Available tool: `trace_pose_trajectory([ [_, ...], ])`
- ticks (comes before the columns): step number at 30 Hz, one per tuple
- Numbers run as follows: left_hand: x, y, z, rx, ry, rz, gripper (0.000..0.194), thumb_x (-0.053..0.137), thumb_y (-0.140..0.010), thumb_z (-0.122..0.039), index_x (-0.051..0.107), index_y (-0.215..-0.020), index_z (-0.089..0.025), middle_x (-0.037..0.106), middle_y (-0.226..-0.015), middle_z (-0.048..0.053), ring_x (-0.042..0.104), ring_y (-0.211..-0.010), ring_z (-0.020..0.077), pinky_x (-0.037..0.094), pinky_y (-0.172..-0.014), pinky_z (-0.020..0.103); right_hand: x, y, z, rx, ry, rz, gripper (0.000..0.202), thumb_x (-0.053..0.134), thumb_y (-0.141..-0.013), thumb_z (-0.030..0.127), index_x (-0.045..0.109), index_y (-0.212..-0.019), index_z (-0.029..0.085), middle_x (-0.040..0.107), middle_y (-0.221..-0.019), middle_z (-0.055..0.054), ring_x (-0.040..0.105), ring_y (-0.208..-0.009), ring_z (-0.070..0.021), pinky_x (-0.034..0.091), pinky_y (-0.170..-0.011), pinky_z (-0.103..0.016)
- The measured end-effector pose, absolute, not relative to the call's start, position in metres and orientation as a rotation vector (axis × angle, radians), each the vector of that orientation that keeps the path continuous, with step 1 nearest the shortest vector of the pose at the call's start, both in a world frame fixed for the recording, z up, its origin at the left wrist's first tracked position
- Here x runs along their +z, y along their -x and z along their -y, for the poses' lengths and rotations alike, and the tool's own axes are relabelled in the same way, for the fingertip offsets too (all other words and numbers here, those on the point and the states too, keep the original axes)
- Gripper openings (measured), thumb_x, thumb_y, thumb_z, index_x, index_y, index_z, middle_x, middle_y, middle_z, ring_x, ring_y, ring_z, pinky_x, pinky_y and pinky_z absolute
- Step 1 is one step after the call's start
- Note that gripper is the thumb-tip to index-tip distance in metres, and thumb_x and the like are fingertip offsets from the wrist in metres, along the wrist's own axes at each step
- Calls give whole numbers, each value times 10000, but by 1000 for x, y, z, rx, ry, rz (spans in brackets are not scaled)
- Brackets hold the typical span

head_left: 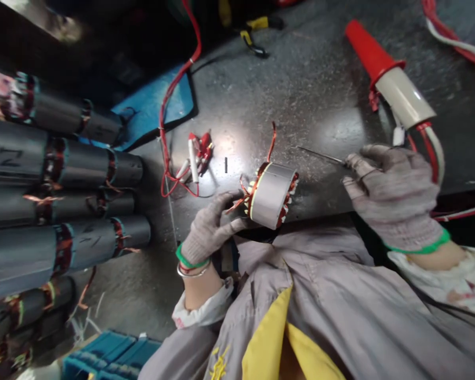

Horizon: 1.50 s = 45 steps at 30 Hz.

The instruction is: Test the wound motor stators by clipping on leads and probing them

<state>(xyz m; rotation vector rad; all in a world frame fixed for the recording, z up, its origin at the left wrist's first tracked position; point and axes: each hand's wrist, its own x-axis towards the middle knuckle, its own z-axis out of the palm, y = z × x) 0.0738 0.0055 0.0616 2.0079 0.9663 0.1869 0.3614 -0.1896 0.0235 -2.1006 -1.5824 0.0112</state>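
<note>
A motor stator (272, 194), a grey steel ring with copper windings at both ends, lies on its side near the table's front edge. One copper lead (273, 141) sticks up from its far left side. My left hand (216, 224), in a grey knit glove with a green cuff, grips the stator's left end, its thumb and fingers around the copper leads there. In the same kind of glove, my right hand (396, 192) is closed on a thin pointed metal pick (322, 155). The pick points left, its tip apart from the stator; its handle is hidden in the glove.
Stacked stators (98, 232) fill the left side. On the table (309, 84) lie red-and-white test clips (198, 155), a small black strip (226, 165), yellow-black pliers (257, 34) and a red-and-white cone-ended tool (404, 95). A blue crate (106, 351) stands at lower left.
</note>
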Motion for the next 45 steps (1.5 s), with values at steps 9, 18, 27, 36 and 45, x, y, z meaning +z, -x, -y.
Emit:
trace_pose_trajectory([
  [9,6,-126,-72,435,-2215,-1579,316,738,-831,-270,748,-1131,-172,774,-1059,109,712,-1031,277,525,-1007,440,40,-283,162,-108,1641,1463,319,715,-872,178,642,-1177,231,699,-1189,-105,698,-1080,-261,620,-890,-429],
  [18,42,-111,-50,603,-1516,-1234,296,711,-812,-354,741,-1051,-183,691,-803,30,624,-670,142,543,-673,295,36,-287,189,45,1693,1307,327,699,-864,139,691,-1168,261,731,-1138,-84,736,-1019,-250,640,-847,-401],
  [27,133,-89,69,649,-1503,-1059,317,859,-750,-356,781,-1045,-269,749,-853,43,706,-716,193,625,-679,328,98,-265,170,349,1317,1521,354,633,-955,190,626,-1306,236,770,-1146,-64,765,-930,-165,648,-717,-239],
  [36,93,-88,93,373,-1574,-884,375,811,-821,-333,731,-1183,-277,786,-931,39,744,-800,188,622,-742,294,70,-267,205,602,1375,1210,290,656,-929,110,704,-1160,278,789,-1015,3,770,-875,-153,656,-736,-254],
  [45,92,-103,94,479,-2212,-732,145,739,-824,-113,717,-929,-211,786,-866,8,747,-771,156,605,-756,278,42,-280,198,657,1405,1485,243,528,-1020,290,731,-1063,164,773,-851,-38,718,-725,-142,555,-668,-233],
])
